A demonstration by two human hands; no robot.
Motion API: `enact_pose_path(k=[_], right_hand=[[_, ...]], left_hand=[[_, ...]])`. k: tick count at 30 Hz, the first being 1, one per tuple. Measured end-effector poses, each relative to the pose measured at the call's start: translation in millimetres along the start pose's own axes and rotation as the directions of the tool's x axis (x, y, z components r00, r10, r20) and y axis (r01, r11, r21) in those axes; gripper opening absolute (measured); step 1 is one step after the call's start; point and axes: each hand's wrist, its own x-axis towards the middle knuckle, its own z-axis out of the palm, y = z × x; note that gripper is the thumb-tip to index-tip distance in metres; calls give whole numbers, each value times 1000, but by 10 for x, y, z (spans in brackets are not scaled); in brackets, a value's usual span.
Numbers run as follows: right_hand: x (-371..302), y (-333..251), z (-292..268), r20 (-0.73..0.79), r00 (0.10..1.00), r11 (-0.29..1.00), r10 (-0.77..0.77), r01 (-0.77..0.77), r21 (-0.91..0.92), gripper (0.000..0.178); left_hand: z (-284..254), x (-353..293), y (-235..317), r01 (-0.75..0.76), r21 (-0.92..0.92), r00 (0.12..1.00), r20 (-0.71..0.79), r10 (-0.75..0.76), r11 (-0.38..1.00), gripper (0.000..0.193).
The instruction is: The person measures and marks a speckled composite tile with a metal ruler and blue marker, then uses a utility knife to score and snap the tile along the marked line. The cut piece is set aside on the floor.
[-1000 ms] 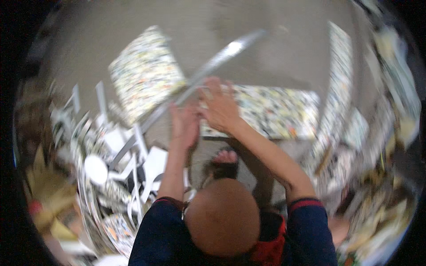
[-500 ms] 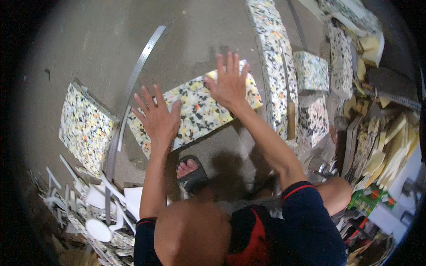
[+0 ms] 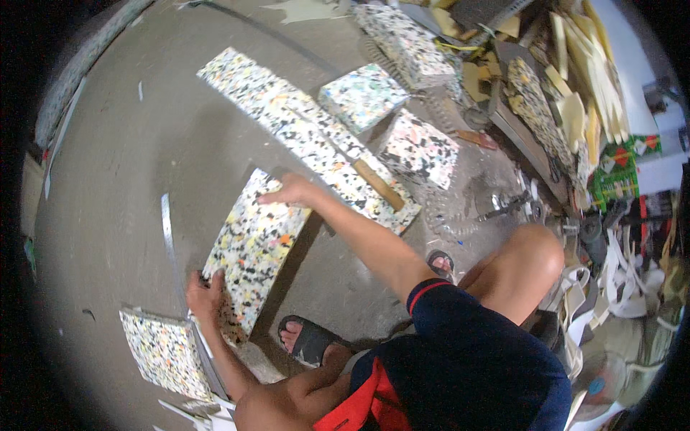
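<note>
A rectangular speckled foam block (image 3: 253, 241), white with black, yellow and orange flecks, is held between my two hands. My left hand (image 3: 207, 296) grips its near-left end, thumb on the top face and the other fingers over the edge. At the far end my right hand (image 3: 293, 191) is closed on the block, its thumb on top and its fingertips hidden. Dark shadow runs along the block's right side. Close beyond my right hand lies a long foam strip (image 3: 287, 118) bearing a wooden-handled knife (image 3: 377, 184) with a long thin blade.
Near my left forearm lies a square foam piece (image 3: 162, 352); a metal ruler (image 3: 168, 226) is beside the block. Smaller foam blocks (image 3: 363, 97) (image 3: 420, 149) stand beyond the strip. Foam offcuts (image 3: 575, 86) are heaped at right. My sandalled foot (image 3: 305, 341) is close by.
Both hands have gone from lying flat with spread fingers on the foam block to gripping its two ends. The view has swung right, and the block now sits at a steeper angle.
</note>
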Motion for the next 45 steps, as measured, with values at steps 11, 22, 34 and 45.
enact_pose_path(k=[11,22,34,45], right_hand=[[-1467,-966,-451,102,992,997,-69,67,26,97],[-1827,-771,-395,-38,981,973,-189,192,126,96],[-2006,-46,-3738,-746,595,623,297,471,624,91],[-145,1681,-4373,-524,602,517,603,206,831,101]], left_hand=[[-247,414,-179,109,-524,713,633,301,845,81],[120,296,-306,-53,-397,780,556,287,916,93],[-370,-812,-992,-19,-332,979,-199,-50,943,63],[674,-2554,-1625,146,-98,989,18,-145,984,61]])
